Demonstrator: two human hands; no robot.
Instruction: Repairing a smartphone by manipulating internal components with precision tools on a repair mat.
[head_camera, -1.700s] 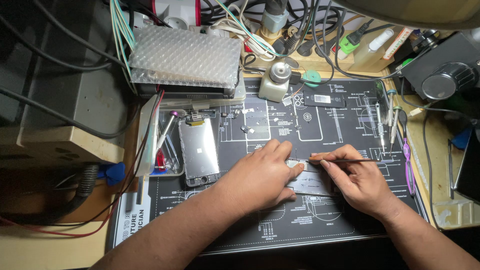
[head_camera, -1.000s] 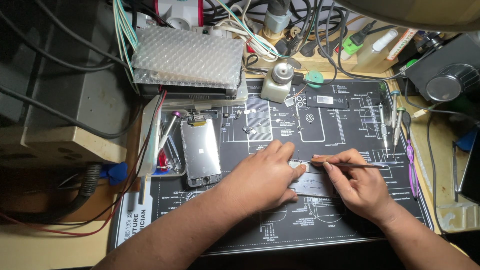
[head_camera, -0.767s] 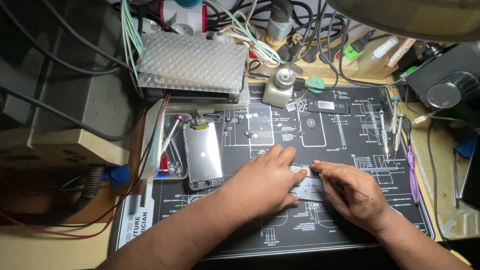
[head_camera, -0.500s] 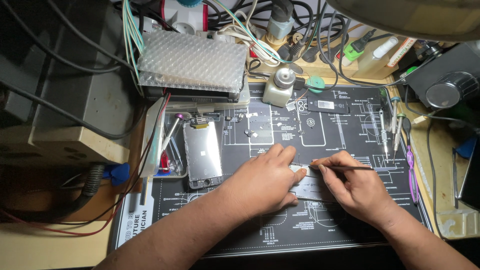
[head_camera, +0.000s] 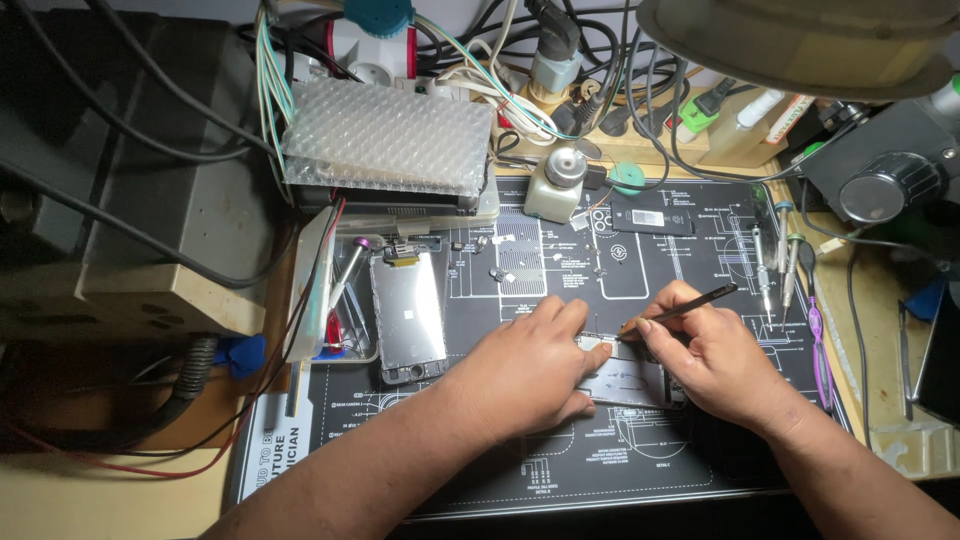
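1. The work mat (head_camera: 560, 470) is black, printed all over with white line diagrams.
2. The tool (head_camera: 690, 303) in the right hand (head_camera: 715, 365) is dark with a pale tip.
3. The phone screen (head_camera: 408, 315) at left is glossy black.
4. The far bubble wrap (head_camera: 390, 135) is clear, dotted.
5. The far cap (head_camera: 378, 14) is teal.
6. The near-left clip (head_camera: 240, 355) is blue.

The right hand (head_camera: 722, 368) pinches a thin tool (head_camera: 680, 306) whose tip meets a small flat part (head_camera: 628, 377) lying on the work mat (head_camera: 560, 470) on the tabletop. Just left of that grip, the left hand (head_camera: 530, 372) presses on the same part. Farther left of the grip a phone screen (head_camera: 407, 315) lies on the mat. Behind the grip stands a small bottle (head_camera: 556, 186), and to its right lie screwdrivers (head_camera: 775, 255).
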